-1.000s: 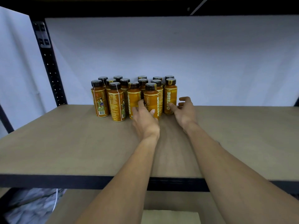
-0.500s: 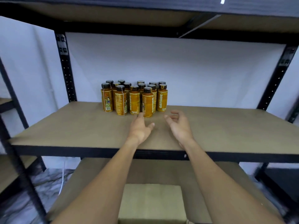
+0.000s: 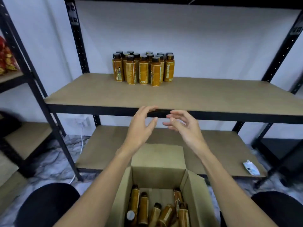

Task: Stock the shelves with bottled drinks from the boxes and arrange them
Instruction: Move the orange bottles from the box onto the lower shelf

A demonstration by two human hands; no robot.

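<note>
Several amber bottles with black caps (image 3: 143, 69) stand in a tight cluster at the back left of the middle shelf board (image 3: 196, 95). My left hand (image 3: 141, 126) and my right hand (image 3: 185, 126) hover in front of the shelf's black front edge, both empty, fingers spread and slightly curled. Below them an open cardboard box (image 3: 127, 190) holds several more bottles (image 3: 155, 210), some upright, some leaning.
Black metal uprights (image 3: 77, 36) frame the rack. A lower shelf board (image 3: 105, 148) carries a small white packet (image 3: 250, 167) at its right. Another rack at the left holds red-and-yellow packages (image 3: 6, 58). My dark-clothed knees (image 3: 47, 203) flank the box.
Both hands have drawn back from the bottles on the shelf to in front of its edge. The view has pulled back and tipped down, bringing the open box into sight.
</note>
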